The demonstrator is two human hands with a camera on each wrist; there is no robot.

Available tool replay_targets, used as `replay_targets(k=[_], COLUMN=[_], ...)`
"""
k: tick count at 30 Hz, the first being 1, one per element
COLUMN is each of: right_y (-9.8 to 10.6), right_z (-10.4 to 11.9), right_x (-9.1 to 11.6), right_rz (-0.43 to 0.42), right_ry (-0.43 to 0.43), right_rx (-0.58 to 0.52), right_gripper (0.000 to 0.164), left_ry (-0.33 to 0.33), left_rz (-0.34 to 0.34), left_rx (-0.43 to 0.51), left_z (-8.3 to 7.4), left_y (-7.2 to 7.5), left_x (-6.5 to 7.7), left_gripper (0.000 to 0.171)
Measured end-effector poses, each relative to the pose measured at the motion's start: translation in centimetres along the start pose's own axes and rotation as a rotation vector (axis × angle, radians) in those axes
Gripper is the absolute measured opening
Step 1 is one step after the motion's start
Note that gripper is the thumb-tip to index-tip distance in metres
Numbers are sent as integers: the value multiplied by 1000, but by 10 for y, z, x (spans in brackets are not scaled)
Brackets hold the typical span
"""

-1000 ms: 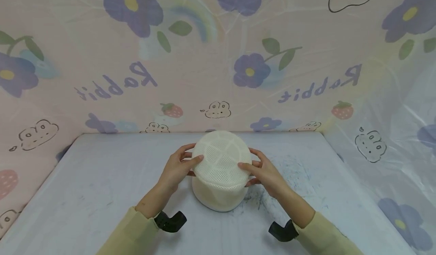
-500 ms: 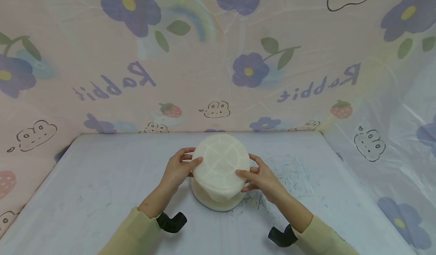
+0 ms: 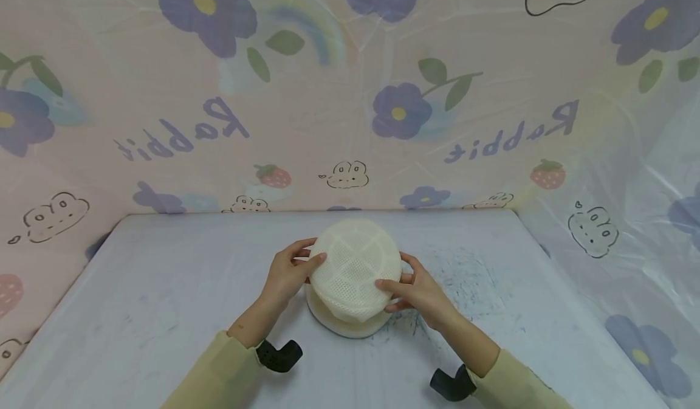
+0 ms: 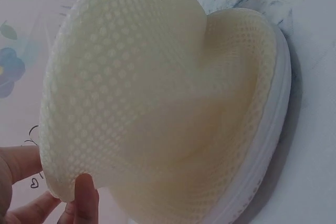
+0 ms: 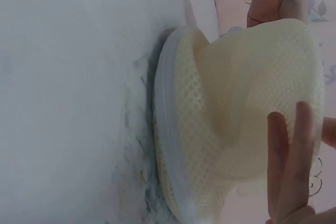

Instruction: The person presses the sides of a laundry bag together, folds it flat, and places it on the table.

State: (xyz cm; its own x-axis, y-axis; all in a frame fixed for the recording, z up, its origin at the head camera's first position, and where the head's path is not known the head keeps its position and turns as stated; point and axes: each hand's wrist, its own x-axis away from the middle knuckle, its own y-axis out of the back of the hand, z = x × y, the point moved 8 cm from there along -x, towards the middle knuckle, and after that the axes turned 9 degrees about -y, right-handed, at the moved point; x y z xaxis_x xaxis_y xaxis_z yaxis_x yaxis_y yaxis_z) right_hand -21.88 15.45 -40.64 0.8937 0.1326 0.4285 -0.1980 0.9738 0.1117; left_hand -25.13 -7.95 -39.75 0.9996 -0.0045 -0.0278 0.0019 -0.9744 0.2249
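A cream mesh laundry bag (image 3: 355,263), round and drum-shaped, stands at the middle of the table. Its flat top disc tilts toward me, and the soft wall (image 4: 173,135) folds inward beneath it. A white zipper band (image 5: 167,87) runs round the base, which lies on the table. My left hand (image 3: 287,272) pinches the left edge of the top, thumb on the upper face. On the opposite edge, my right hand (image 3: 423,290) grips with its thumb on the mesh; two of its fingers (image 5: 302,150) lie along the side wall.
The white-covered table (image 3: 208,312) has dark scribble-like marks (image 3: 465,281) right of the bag. A printed curtain (image 3: 306,105) with flowers and rabbits closes off the back and sides. Black wrist-worn pieces (image 3: 280,356) jut inward from both sleeves.
The bag's top has dropped slightly and its front wall has buckled inward, showing more of the base. My right hand has shifted a little down and left, still holding the edge.
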Motion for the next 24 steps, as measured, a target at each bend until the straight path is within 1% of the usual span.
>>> replay_targets(k=[4,7,10,13,15,18,24], right_y=[0,2,5,10,13,17,25], right_z=[-1,-2,-1,0,1,2,7], right_x=[0,1,0,0,1,1,1], right_rz=[12,18,-7,-51,-72,-105,-198], right_ry=[-4,0,-3,-4,4,26,84], right_rx=[-3,7,36,80,105,144,209], right_gripper=[88,88,89,88,87,83,75], left_ry=[-6,-15,-29,-53,-79,-136,-283], left_rz=[1,-6,-13,-21,-27,-44,-70], left_rx=[-39,-107,-187,-240,-270,-307,-381], left_z=[0,-1,-4,-7,-10,-14,-26], left_y=[-1,1,3,6,8,10,10], left_x=[0,1,3,4,6,8,17], left_gripper=[48,50,53,55,55,52,46])
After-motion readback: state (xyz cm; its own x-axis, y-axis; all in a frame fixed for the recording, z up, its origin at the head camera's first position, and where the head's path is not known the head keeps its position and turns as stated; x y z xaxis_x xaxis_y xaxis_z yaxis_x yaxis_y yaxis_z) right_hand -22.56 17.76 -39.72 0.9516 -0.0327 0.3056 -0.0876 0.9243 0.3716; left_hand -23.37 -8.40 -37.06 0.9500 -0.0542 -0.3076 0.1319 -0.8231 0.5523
